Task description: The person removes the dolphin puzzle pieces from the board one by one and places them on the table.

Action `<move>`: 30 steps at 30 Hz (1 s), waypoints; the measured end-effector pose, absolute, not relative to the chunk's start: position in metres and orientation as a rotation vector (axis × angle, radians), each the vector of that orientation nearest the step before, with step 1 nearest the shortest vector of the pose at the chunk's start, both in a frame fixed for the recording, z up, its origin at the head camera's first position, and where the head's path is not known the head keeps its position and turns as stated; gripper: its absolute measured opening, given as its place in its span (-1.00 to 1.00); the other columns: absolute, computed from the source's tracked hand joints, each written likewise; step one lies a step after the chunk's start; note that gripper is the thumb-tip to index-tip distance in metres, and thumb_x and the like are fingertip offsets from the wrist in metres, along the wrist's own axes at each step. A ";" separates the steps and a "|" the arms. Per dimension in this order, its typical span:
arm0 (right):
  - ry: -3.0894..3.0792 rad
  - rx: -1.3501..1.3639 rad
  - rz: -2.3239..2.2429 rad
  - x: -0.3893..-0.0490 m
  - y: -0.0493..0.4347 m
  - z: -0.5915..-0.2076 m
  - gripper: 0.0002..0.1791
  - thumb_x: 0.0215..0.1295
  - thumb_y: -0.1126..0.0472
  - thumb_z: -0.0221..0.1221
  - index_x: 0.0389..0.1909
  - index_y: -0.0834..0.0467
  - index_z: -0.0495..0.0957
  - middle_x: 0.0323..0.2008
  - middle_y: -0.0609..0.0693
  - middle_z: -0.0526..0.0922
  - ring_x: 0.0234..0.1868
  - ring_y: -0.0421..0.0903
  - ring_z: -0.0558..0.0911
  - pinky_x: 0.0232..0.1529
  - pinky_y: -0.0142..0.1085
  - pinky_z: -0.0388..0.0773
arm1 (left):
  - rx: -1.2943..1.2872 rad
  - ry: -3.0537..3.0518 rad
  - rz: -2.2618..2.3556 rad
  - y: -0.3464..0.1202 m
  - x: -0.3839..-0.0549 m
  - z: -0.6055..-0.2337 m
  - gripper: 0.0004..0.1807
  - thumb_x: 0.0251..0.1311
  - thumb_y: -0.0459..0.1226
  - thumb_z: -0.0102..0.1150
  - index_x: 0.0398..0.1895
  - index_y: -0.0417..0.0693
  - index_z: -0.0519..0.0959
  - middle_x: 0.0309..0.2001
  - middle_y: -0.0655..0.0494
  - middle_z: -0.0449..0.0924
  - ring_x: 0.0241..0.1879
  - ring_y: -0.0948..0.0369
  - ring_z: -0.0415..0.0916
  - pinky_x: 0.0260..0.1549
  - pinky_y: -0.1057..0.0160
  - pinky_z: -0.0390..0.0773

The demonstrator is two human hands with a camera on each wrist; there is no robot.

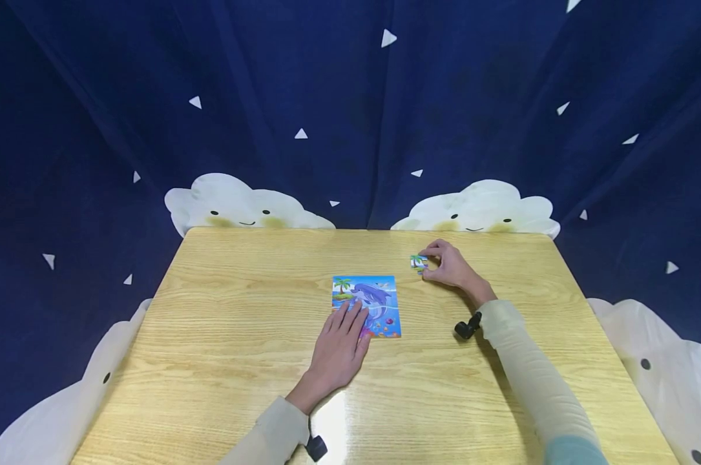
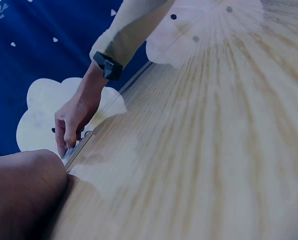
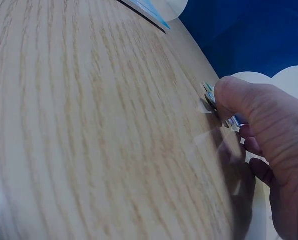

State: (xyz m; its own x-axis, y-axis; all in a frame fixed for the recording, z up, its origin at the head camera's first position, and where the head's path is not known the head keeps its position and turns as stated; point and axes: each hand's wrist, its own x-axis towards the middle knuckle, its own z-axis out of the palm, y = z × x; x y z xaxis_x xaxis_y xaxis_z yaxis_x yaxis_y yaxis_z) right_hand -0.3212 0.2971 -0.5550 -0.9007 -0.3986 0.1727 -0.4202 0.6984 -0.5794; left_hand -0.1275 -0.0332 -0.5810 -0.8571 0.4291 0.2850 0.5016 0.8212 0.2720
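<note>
My left hand [image 1: 340, 345] lies with straight fingers on a flat picture puzzle [image 1: 385, 307] showing a purple dolphin, a palm tree and blue sea. Its fingers cover the lower left part of the picture. Farther back and to the right, my right hand [image 1: 451, 266] pinches small puzzle pieces [image 1: 418, 261] with a palm tree print between thumb and fingers, low over the table. In the right wrist view, the thumb [image 3: 234, 95] hides most of the pieces [image 3: 209, 94]. The left wrist view shows the right hand [image 2: 77, 115] reaching down past the left one.
The pale wood table [image 1: 228, 349] ends at a back edge not far behind my right hand. Beyond it hangs a dark blue curtain [image 1: 350, 116] with white triangles and cloud faces. A black wrist camera [image 1: 468, 327] sits at the right cuff, another [image 1: 316, 447] at the left.
</note>
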 end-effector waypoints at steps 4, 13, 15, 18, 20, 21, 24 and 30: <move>-2.851 0.709 0.974 -0.321 0.298 -0.557 -0.48 0.04 0.26 0.37 0.11 0.27 0.72 0.04 0.21 0.54 0.03 0.17 0.52 0.05 0.04 0.47 | -0.723 -2.798 -0.508 -0.033 -0.128 -0.581 -0.38 0.63 -0.03 -0.24 0.61 -0.10 0.26 0.62 -0.05 0.17 0.63 -0.09 0.00 0.54 -0.11 0.09; -2.847 0.688 1.036 -0.316 0.298 -0.555 -0.48 0.09 0.27 0.38 0.14 0.27 0.69 0.05 0.18 0.55 0.02 0.13 0.51 0.04 0.00 0.44 | -0.723 -2.810 -0.508 -0.033 -0.128 -0.581 -0.39 0.63 -0.03 -0.23 0.60 -0.09 0.28 0.62 -0.04 0.18 0.63 -0.08 0.00 0.55 -0.10 0.08; -2.837 0.690 1.037 -0.316 0.298 -0.556 -0.49 0.10 0.27 0.39 0.14 0.27 0.68 0.05 0.18 0.57 0.01 0.12 0.52 0.03 -0.01 0.44 | -0.722 -2.809 -0.504 -0.033 -0.128 -0.581 -0.39 0.62 -0.03 -0.22 0.60 -0.08 0.29 0.62 -0.03 0.18 0.63 -0.07 0.00 0.55 -0.09 0.08; -2.813 0.686 1.028 -0.314 0.298 -0.556 -0.47 0.10 0.26 0.40 0.16 0.28 0.66 0.05 0.18 0.59 0.02 0.14 0.52 0.04 0.03 0.45 | -0.716 -2.809 -0.515 -0.033 -0.129 -0.581 -0.41 0.62 -0.02 -0.21 0.59 0.00 0.33 0.62 -0.02 0.18 0.63 -0.06 0.00 0.56 -0.08 0.07; -2.789 0.675 1.019 -0.312 0.298 -0.557 -0.44 0.10 0.25 0.39 0.17 0.30 0.64 0.06 0.20 0.60 0.07 0.17 0.52 0.10 0.09 0.45 | -0.715 -2.811 -0.528 -0.033 -0.129 -0.581 -0.44 0.63 -0.02 -0.22 0.58 0.08 0.35 0.62 0.00 0.18 0.63 -0.06 0.00 0.56 -0.08 0.07; -2.780 0.659 1.019 -0.310 0.297 -0.557 -0.43 0.09 0.23 0.39 0.18 0.30 0.64 0.07 0.21 0.61 0.10 0.19 0.51 0.15 0.12 0.42 | -0.714 -2.810 -0.539 -0.033 -0.129 -0.581 -0.45 0.63 -0.02 -0.23 0.57 0.12 0.37 0.62 0.00 0.19 0.63 -0.06 0.00 0.56 -0.08 0.07; -2.754 0.627 1.031 -0.304 0.294 -0.557 -0.38 0.08 0.19 0.39 0.21 0.30 0.62 0.12 0.23 0.60 0.19 0.23 0.47 0.24 0.23 0.33 | -0.719 -2.808 -0.552 -0.034 -0.129 -0.581 -0.47 0.64 -0.02 -0.25 0.57 0.18 0.37 0.62 0.01 0.19 0.63 -0.06 0.00 0.55 -0.09 0.07; -2.680 0.644 1.064 -0.296 0.283 -0.556 -0.41 0.08 0.17 0.40 0.18 0.29 0.64 0.09 0.20 0.62 0.18 0.21 0.49 0.24 0.24 0.34 | -0.723 -2.789 -0.548 -0.034 -0.129 -0.581 -0.47 0.64 -0.04 -0.23 0.56 0.16 0.38 0.60 0.02 0.23 0.63 -0.07 0.01 0.55 -0.10 0.08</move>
